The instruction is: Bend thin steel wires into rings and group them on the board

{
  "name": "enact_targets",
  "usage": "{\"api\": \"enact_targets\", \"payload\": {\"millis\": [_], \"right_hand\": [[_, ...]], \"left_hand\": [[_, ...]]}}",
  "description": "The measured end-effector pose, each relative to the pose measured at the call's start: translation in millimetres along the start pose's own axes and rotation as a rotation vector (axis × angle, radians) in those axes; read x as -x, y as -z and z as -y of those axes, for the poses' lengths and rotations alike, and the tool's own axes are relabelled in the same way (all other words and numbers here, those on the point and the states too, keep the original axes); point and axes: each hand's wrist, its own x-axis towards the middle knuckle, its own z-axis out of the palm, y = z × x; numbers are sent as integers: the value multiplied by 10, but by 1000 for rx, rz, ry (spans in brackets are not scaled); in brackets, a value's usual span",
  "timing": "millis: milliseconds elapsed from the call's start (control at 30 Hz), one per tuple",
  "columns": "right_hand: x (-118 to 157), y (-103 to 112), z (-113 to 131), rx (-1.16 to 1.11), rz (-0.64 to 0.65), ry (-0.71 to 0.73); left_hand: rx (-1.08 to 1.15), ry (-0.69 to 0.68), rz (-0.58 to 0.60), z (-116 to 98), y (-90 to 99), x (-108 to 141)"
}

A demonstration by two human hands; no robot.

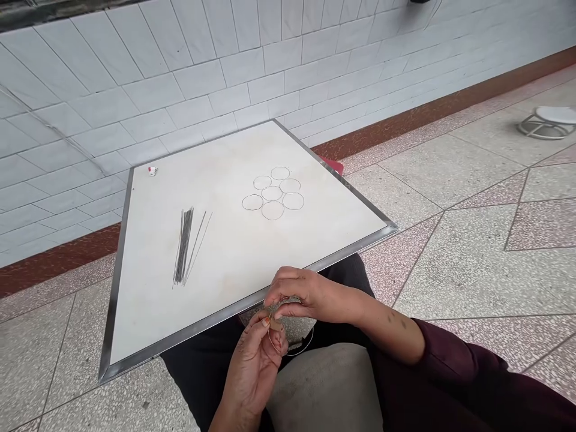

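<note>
A thin wire ring hangs between my two hands, just below the table's near edge and above my lap. My left hand pinches it from below, with an orange-brown patch showing on the thumb tip. My right hand closes its fingertips on the wire from above, very near the left thumb. The exact spot where the wire's ends lie is covered by fingers. On the white table lie several wire rings, grouped edge to edge, and a bundle of straight wires to the left.
Two or three loose wires lie beside the bundle. A small white and red object sits at the table's far left corner. Behind the table stands a tiled wall. A low white stool is on the floor at far right.
</note>
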Motion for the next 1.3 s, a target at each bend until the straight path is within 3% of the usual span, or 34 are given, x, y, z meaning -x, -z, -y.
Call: {"api": "enact_targets", "payload": {"millis": [233, 333, 467, 633, 833, 1000, 1067, 1167, 1300], "right_hand": [[-7, 9, 19, -38, 44, -37], [-1, 20, 14, -35, -1, -31], [-5, 1, 44, 87, -170, 26], [-31, -216, 51, 299, -250, 109], [-61, -472, 20, 464, -280, 150], [-65, -402, 37, 372, -261, 176], [-60, -328, 29, 256, -376, 66], [-48, -254, -12, 67, -538, -256], [-54, -283, -68, -351, -380, -469]], "left_hand": [[7, 47, 44, -4, -18, 27], [34, 27, 40, -15, -29, 21], [113, -57, -69, -17, -28, -31], [250, -175, -227, -8, -23, -108], [251, -244, -178, -1, -53, -113], [273, -249, -188, -29, -42, -92], [289, -254, -179, -45, -35, -85], [288, -275, -122, -52, -34, -80], [311, -254, -117, -26, -43, -91]]}}
